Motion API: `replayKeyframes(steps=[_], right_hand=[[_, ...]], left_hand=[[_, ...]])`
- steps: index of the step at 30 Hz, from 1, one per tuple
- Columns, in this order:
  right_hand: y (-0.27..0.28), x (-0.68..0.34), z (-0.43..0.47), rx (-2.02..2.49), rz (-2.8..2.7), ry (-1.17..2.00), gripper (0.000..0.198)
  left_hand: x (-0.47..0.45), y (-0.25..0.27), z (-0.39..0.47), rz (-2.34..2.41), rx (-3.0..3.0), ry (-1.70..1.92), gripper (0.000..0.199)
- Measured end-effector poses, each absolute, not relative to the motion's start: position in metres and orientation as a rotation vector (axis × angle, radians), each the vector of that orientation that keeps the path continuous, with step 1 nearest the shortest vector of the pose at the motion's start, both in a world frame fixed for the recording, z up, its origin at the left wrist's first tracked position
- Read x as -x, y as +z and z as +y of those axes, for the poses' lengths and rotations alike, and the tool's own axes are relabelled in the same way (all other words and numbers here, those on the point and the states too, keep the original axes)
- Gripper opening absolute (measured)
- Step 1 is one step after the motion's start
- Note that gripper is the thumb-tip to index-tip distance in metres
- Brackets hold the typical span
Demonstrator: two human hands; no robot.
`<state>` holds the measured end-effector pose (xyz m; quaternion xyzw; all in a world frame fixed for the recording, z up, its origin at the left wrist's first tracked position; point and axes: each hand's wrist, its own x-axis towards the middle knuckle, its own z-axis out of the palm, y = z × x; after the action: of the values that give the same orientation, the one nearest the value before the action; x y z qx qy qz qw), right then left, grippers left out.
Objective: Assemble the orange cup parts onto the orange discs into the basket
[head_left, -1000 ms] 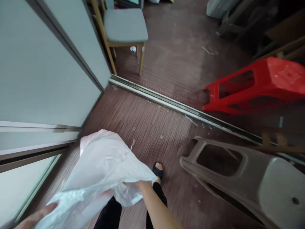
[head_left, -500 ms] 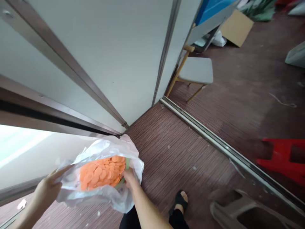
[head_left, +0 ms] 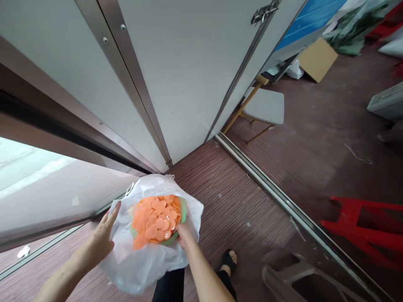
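A white plastic bag [head_left: 126, 272] stands on the floor by the panel's corner with its mouth open. Inside it lies a heap of flat round orange discs [head_left: 157, 220], in a container with a green rim [head_left: 183, 209]; the bag hides its lower part. My right hand [head_left: 185, 235] reaches into the mouth from the right, its fingers closed round the green rim and partly hidden. Against the bag's left side is my left hand [head_left: 102, 239], thumb and fingers apart, holding nothing.
Pale panels with metal frames [head_left: 176, 75] rise ahead. A metal floor track [head_left: 267, 176] crosses the ribbed brown floor. Beyond it stand a wooden chair with a grey seat [head_left: 264, 105] and a red stool [head_left: 349, 214]. A grey plastic stool [head_left: 292, 272] is at lower right.
The bag and the orange discs now sit further right in view. My left hand has moved right and its fingers are spread. My right hand stays at the green rim. The view has shifted.
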<state>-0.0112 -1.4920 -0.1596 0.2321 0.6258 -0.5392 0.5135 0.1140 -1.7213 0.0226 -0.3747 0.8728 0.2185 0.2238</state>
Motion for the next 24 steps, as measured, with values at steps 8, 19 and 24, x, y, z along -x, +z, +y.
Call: replayKeyframes(steps=[8,19,24], right_hand=[[-0.138,0.018,-1.5,-0.69,1.4,-1.312,0.042],[-0.103,0.007,-1.496,-0.737,1.343,-1.341,0.047],[-0.084,-0.005,-1.473,-0.755,1.345,-1.372,0.055]], left_hand=[[-0.145,0.046,-1.709,2.38,1.02,0.655,0.097],[-0.144,0.052,-1.671,2.518,1.237,0.222,0.078],[-0.148,0.038,-1.678,2.413,1.362,0.427,0.085]])
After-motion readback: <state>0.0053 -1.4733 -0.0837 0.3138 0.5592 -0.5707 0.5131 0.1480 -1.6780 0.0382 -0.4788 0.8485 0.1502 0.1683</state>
